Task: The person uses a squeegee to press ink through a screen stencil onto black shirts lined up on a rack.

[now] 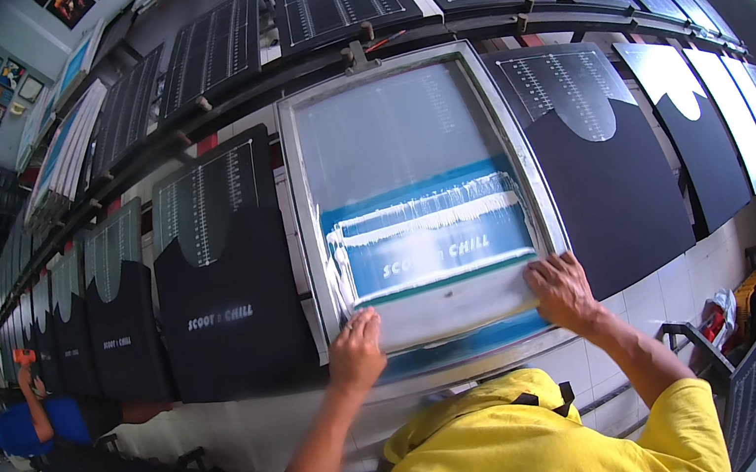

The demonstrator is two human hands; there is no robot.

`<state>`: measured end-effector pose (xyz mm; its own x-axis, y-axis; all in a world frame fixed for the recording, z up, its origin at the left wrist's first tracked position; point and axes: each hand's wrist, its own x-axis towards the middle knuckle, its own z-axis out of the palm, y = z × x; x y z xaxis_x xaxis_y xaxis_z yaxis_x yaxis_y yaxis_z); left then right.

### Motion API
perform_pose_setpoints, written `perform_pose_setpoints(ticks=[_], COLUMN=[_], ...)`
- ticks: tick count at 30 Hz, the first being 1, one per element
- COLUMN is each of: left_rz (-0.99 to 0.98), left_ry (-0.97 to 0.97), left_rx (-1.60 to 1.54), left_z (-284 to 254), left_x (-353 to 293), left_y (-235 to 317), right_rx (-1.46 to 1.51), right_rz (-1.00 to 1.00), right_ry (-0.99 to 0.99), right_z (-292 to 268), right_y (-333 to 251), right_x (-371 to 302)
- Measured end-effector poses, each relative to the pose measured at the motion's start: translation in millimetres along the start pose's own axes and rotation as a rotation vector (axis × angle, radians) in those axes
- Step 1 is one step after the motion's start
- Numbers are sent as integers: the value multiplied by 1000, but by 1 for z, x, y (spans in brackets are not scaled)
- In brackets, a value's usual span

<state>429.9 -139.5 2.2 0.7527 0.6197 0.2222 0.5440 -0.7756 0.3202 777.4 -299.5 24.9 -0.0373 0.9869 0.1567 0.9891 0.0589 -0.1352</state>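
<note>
The squeegee (455,306) is gripped along the near edge of the printing screen (422,199), left hand (357,347) and right hand (562,290) clenched on its ends. Dark printed shirts (231,311) are laid alongside.

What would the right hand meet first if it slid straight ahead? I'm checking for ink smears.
The right hand points up the screen frame. It would likely first meet the blue-inked mesh with its white ink streak; depth is unclear.
</note>
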Motion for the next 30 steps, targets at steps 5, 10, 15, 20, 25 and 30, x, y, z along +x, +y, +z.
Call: perform_pose_setpoints(ticks=[5, 10, 15, 20, 25, 30], left_rz=[12, -24, -75, -79, -89, -33], left_ry=[11, -51, -79, -67, -91, -13], left_rx=[-38, -48, -42, -54, -27, 7], left_z=[-7, -16, -28, -36, -25, -15], left_x=[66, 91, 92, 10, -59, -61], left_y=[-39, -43, -36, 10, 42, 40], right_rx=[24, -6, 23, 35, 101, 40], right_rz=[-28, 61, 57, -17, 0, -21], right_ry=[-13, -97, -39, -1, -99, -73], right_z=[6, -6, -14, -28, -34, -20], right_y=[33, 37, 35, 1, -33, -32], right_x=[67, 91, 91, 12, -51, -56])
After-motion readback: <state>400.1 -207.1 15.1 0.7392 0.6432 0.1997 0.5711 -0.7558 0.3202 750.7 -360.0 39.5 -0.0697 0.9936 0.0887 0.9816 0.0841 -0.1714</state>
